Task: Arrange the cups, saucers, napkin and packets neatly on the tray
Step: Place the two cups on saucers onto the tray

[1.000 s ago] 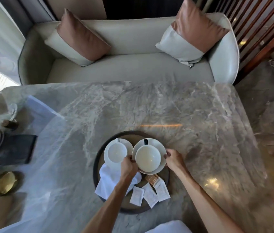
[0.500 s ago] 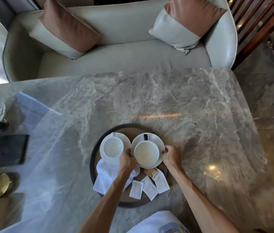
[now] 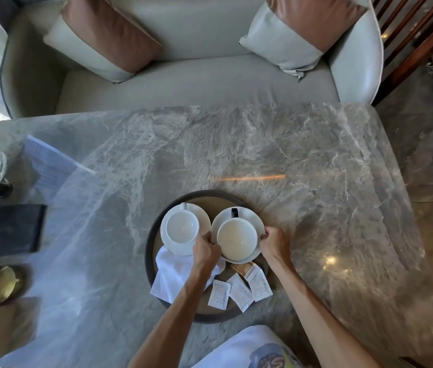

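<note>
Here, at the far left of the marble table (image 3: 263, 144), a brass bowl (image 3: 0, 285) stands near the edge, and a dark flat pad (image 3: 16, 229) lies beyond it. The round dark tray (image 3: 149, 251) is on my side of the table, about in the middle.

On the left part of the tray stands the left saucer (image 3: 201, 214). The left cup (image 3: 182, 226) sits upright on it, white, with its small handle pointing away from me. Just in front of this saucer the white napkin (image 3: 168, 277) lies crumpled, and one corner reaches over the rim of the tray. My left forearm crosses above it.

My left hand (image 3: 206, 252) is between the two saucers, with the fingers curled on the left edge of the right saucer (image 3: 248, 217). This saucer is on the right part of the tray, very close to the left one; I cannot tell if they touch. The right cup (image 3: 236, 240) sits on it, a little toward me from the middle, and its black handle (image 3: 234, 212) points away from me. My right hand (image 3: 275, 244) grips the right edge of the same saucer, fingertips on the rim.

Nearer to me, three white packets (image 3: 240, 292) lie flat on the tray in a loose fan. A brown packet (image 3: 243, 269) lies partly under the rightmost one, just beside the saucer.
</note>
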